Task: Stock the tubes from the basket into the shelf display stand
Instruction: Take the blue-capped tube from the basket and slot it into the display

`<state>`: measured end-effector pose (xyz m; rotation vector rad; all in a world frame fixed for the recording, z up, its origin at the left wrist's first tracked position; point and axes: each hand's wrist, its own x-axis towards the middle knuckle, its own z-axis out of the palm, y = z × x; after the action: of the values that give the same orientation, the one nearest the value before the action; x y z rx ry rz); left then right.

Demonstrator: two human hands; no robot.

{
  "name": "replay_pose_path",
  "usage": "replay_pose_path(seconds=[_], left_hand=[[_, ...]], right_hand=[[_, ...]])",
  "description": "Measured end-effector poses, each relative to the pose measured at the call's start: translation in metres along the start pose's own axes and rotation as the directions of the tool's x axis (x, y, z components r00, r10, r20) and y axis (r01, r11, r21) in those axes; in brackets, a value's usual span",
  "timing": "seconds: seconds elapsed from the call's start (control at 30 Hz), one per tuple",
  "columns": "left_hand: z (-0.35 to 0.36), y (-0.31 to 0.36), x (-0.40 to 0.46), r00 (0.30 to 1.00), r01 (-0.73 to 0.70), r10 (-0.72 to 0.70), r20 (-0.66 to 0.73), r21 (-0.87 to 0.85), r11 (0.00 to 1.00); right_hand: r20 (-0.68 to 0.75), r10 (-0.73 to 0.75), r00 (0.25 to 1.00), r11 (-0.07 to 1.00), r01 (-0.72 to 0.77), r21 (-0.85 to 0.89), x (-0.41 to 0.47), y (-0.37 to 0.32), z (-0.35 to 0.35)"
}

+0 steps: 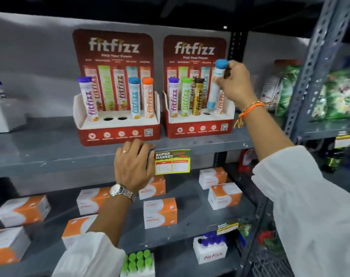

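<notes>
On the shelf, right stand: the right hand (235,82) holds a blue-capped white and light-blue cylindrical tube (215,84) tilted, its foot hanging just above the red and white cardboard display stand on the right (198,130).
Right fingers: wrapped and pinching the tube near its cap, at about 1 o'clock of the stand.
Left fingers: the left hand (133,166) lies with fingers spread flat over the front edge of the grey metal shelf (50,158), at 6 o'clock of the matching left stand (118,134); whether it holds anything I cannot tell.
Step in hand: seating the blue tube into the empty round hole (206,113) in the right stand, between the brown-capped gold tube (198,95) and an orange-lettered tube partly hidden behind the held one.
Next move calls for: straightening the tube upright, lining its foot over the hole, then lowering it without knocking the neighbours.
Left to do: the left stand shows two open holes (115,118), so more tubes seem needed.
Basket: not in view.
</notes>
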<state>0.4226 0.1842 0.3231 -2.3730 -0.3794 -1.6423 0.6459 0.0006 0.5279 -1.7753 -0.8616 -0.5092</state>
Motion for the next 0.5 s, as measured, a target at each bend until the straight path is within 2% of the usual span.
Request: replay_pose_path(seconds=[0.07,0.2,0.37,0.5], left_hand=[[0.002,-0.002,-0.001,0.999,-0.028,0.028,-0.014,0.011,1.0],[0.002,-0.006,-0.003,0.998,-0.068,0.068,-0.005,0.012,0.998],[-0.005,-0.01,-0.004,0.995,-0.088,0.091,0.042,-0.067,0.994],[-0.01,-0.016,-0.003,0.984,-0.134,0.142,0.109,-0.084,0.987]], right_hand=[[0.007,-0.004,1.0,0.998,0.004,-0.067,0.0,0.007,0.011],[0.018,-0.016,1.0,0.998,0.017,-0.057,0.002,0.015,0.022],[0.041,0.005,0.999,1.0,-0.004,-0.006,0.007,0.021,0.024],[0.06,0.031,0.998,0.999,-0.032,0.023,0.011,0.025,0.025]])
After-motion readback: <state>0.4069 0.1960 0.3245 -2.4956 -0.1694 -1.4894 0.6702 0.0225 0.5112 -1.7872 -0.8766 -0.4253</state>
